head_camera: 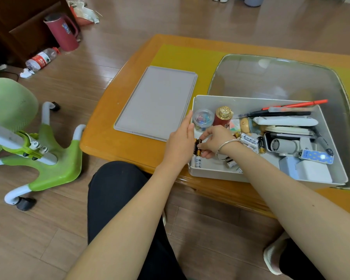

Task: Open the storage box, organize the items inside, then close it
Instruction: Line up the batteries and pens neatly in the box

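Observation:
The white storage box (210,172) stands open on the table, its grey lid (156,102) lying flat to its left. My left hand (180,144) rests against the box's left wall with fingers straight. My right hand (214,140), wearing a silver bangle, pinches black-and-gold batteries (198,147) in the box's near left corner. Beside them lie white batteries (196,161). A clear jar of clips (203,118) and a red bottle with a gold cap (222,116) stand at the far left. Pens (287,109), more batteries (249,139) and white gadgets (311,170) fill the right side.
The box sits on a glass panel (271,77) set in the orange wooden table (113,110). A green child's chair (38,150) stands on the floor at left. A red jug (62,32) and a plastic bottle (40,60) are further back. My knees are under the table edge.

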